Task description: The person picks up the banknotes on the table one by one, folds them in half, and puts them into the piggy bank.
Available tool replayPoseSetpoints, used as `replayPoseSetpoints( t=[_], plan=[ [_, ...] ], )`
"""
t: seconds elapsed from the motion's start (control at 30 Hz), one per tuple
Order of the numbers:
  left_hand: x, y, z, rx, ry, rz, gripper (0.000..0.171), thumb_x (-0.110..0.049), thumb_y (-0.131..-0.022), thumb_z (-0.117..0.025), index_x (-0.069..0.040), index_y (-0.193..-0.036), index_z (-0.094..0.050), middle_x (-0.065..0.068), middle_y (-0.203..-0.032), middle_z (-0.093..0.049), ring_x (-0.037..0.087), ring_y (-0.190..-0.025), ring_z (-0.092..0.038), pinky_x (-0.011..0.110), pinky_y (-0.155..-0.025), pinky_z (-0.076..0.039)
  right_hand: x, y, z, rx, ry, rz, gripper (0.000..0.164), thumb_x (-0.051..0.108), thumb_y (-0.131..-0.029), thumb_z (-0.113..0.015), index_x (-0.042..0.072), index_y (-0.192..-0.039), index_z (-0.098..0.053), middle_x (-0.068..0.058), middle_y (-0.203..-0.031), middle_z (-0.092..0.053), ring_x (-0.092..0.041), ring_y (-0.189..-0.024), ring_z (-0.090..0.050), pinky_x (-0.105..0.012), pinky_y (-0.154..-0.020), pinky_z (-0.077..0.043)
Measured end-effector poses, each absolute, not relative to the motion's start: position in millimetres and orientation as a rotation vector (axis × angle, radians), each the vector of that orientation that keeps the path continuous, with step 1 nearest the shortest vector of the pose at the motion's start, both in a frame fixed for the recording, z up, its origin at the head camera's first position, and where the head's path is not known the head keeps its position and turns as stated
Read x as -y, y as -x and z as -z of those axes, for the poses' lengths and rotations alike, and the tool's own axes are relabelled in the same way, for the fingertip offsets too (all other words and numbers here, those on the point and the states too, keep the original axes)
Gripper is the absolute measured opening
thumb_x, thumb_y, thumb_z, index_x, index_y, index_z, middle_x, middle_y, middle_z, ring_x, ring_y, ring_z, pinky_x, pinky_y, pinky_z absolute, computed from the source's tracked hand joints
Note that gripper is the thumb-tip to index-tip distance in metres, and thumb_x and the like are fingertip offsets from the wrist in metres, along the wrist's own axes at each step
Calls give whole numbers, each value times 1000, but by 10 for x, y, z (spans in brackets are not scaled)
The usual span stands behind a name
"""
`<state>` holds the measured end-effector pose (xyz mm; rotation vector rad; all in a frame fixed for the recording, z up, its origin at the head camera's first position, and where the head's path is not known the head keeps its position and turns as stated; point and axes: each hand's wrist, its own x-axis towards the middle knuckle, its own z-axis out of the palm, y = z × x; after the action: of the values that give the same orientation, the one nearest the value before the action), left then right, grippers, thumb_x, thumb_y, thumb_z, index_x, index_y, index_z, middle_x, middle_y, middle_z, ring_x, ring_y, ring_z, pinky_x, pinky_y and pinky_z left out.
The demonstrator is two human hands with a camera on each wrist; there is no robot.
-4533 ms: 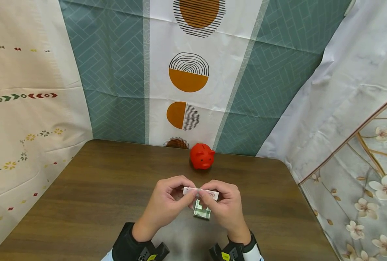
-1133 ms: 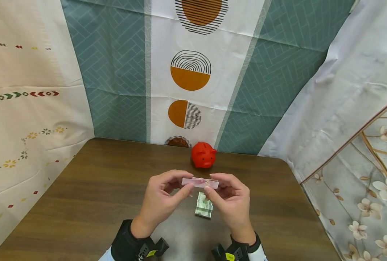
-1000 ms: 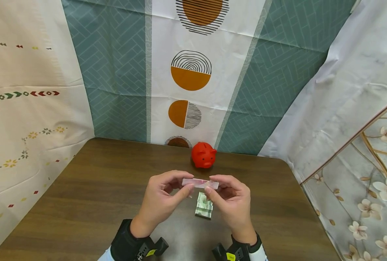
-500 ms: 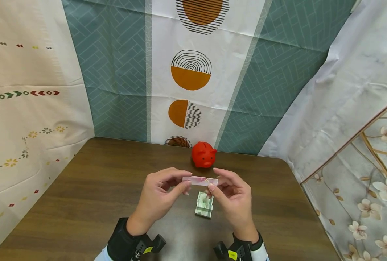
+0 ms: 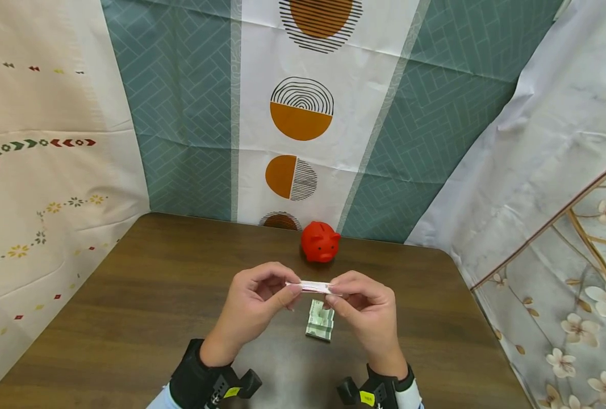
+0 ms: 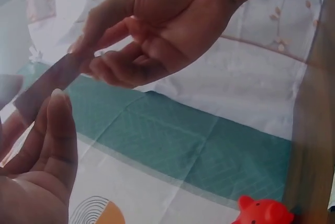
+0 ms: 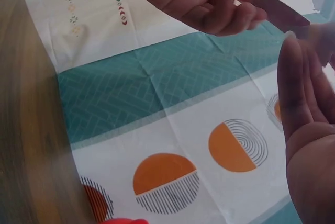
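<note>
Pinching one end of a slim folded strip [image 5: 314,287] between thumb and finger of the left hand [image 5: 251,309]; pinching the other end likewise with the right hand [image 5: 370,309]. Held clear of the surface [image 5: 180,272], stretched crosswise from hand to hand with its long axis running left to right. Looks pinkish white from above, much darker in both wrist views.

Just below the strip in the head view, see a folded green-and-white paper [image 5: 320,324], resembling a banknote. Lying flat, nearer the right hand than the left, with its long axis running away from the body, so roughly square to the strip.

Beyond the strip, see a red piggy bank [image 5: 320,242]. Standing upright near the far edge, snout turned toward the hands, slightly nearer the right fingertips.

Cannot read any writing on strip or paper, nor on the yellow labels [image 5: 367,398] at the wrists. Cannot find any brand.
</note>
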<state>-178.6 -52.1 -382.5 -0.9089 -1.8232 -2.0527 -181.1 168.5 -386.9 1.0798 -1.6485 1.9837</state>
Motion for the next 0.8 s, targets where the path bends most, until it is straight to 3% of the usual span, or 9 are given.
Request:
replayPoseSetpoints(
  t=[0.13,0.27,0.47,0.8],
  plan=[
    [490,1773,3832,1812,909,2030,16,6,-90,-73,-5,-102,-70,12,-89,-66,18,-68,-63,30,-59,-59,-1648,1782,3873,1716,-994,-1935,35,-23,-82,-67,-2,-110,-73,-2,-99,-74,-17,-78,-67,-28,-68,-62],
    [444,1758,3859,1818,919,2023,23,7,-89,-72,-6,-108,-69,13,-93,-68,15,-71,-64,28,-63,-60,-1579,1751,3876,1766,-981,-1943,32,-22,-86,-64,-5,-112,-68,-2,-94,-74,-16,-67,-68,-30,-61,-62],
    [369,1762,3896,1813,947,2054,12,6,-94,-67,-3,-102,-71,14,-83,-67,18,-67,-62,29,-60,-59,-1502,1766,3880,1728,-1077,-1929,25,-23,-87,-61,-6,-104,-70,-13,-83,-66,-21,-63,-61,-30,-57,-59],
    [355,1742,3881,1903,865,1965,7,-2,-95,-70,-8,-97,-72,8,-81,-67,14,-68,-60,26,-60,-57,-1477,1737,3906,1839,-986,-1880,20,-20,-90,-60,-5,-102,-67,-13,-77,-65,-18,-58,-62,-30,-49,-57]
  ],
)
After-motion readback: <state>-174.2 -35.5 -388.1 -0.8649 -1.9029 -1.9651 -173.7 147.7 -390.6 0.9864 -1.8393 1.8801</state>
